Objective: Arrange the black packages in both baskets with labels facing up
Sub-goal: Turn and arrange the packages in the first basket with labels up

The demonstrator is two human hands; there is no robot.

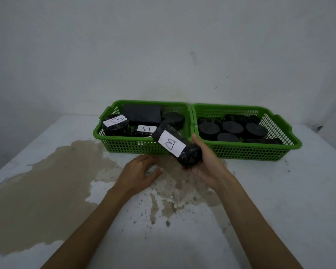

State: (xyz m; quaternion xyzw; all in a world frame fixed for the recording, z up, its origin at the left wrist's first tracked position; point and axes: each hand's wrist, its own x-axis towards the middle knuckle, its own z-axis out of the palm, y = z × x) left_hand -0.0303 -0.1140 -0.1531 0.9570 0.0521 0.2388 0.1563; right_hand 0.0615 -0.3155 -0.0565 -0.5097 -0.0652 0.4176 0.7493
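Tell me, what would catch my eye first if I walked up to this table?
Probably the two bright green baskets, the left basket and the right basket, side by side against the wall and full of black packages. Next, the long black package held in front of them by the right hand, its white label reading B facing up, while the left hand hovers beside it. A large brown stain spreads over the white table.

Tilted black package [177, 147], "B" label up
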